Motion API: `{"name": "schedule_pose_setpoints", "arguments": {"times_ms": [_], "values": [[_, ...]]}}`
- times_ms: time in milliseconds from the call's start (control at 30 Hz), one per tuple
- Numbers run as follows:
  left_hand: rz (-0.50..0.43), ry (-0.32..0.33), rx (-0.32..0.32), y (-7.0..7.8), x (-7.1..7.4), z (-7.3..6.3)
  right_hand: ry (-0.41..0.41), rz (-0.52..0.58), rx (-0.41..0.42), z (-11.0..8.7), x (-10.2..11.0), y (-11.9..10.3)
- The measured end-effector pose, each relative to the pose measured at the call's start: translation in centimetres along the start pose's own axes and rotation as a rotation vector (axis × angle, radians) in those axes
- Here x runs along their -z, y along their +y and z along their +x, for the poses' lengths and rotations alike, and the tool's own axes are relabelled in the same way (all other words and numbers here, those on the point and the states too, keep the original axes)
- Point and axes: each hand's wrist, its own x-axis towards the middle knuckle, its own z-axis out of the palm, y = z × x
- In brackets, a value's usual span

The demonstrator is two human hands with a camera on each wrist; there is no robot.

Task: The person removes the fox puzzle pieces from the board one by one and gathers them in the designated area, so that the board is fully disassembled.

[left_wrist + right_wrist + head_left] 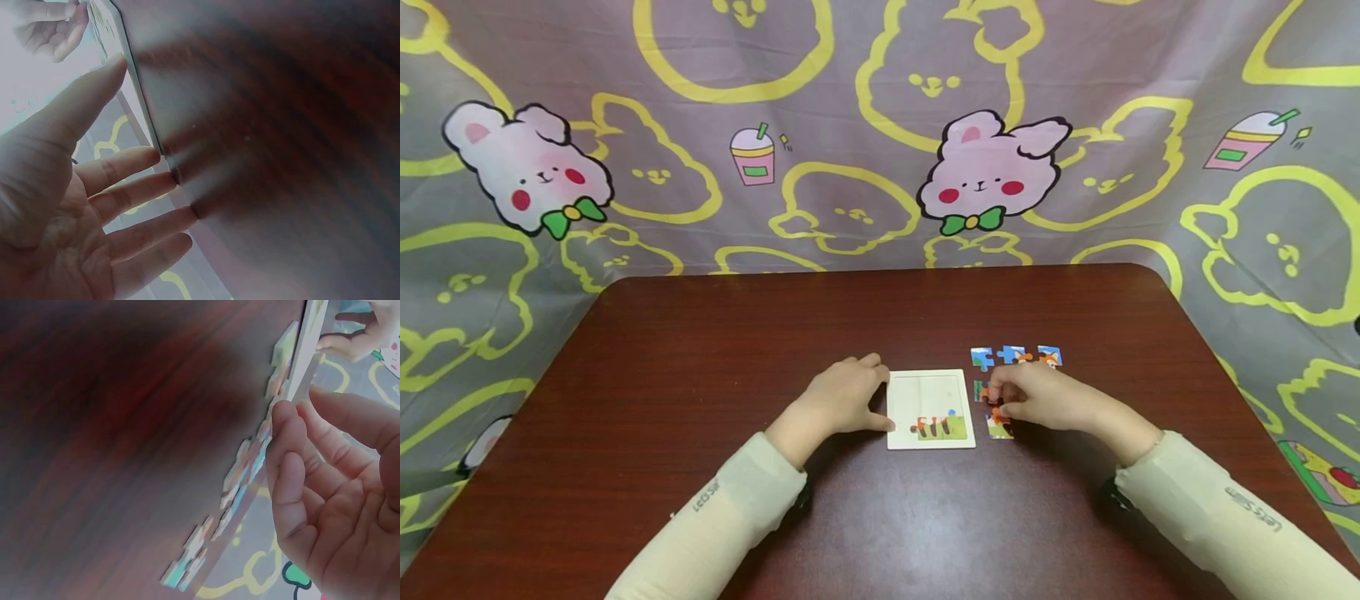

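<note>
A square, pale puzzle tray (925, 395) lies on the table, with joined pieces (942, 427) showing striped legs and grass in its lower right part. My left hand (842, 396) spreads at the tray's left side, its thumb and fingertips touching the edge. Just right of the tray, my right hand (1048, 396) hovers low over loose jigsaw pieces, fingers bent and thumb apart from the index finger. No piece shows between them in the right wrist view. Below its thumb lies a piece with orange and green (999, 428); the hand partly covers others.
Behind the right hand lie a blue-and-green piece (981, 358), a blue piece (1013, 354) and a piece with an orange animal face (1049, 355). The dark wooden table (737, 333) ends at a patterned cloth (850, 125) at the back and sides.
</note>
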Motion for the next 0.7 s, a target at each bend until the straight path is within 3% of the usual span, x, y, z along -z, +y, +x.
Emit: {"name": "schedule_pose_setpoints", "arguments": {"times_ms": [333,700], "values": [[-0.001,0.008,0.003,0.0,-0.1,0.1,-0.020,0.027,0.077,2.0,-0.9,-1.5],[-0.003,0.017,0.010,0.1,0.0,0.0,-0.101,-0.010,0.151,4.7,-3.1,-3.8]]}}
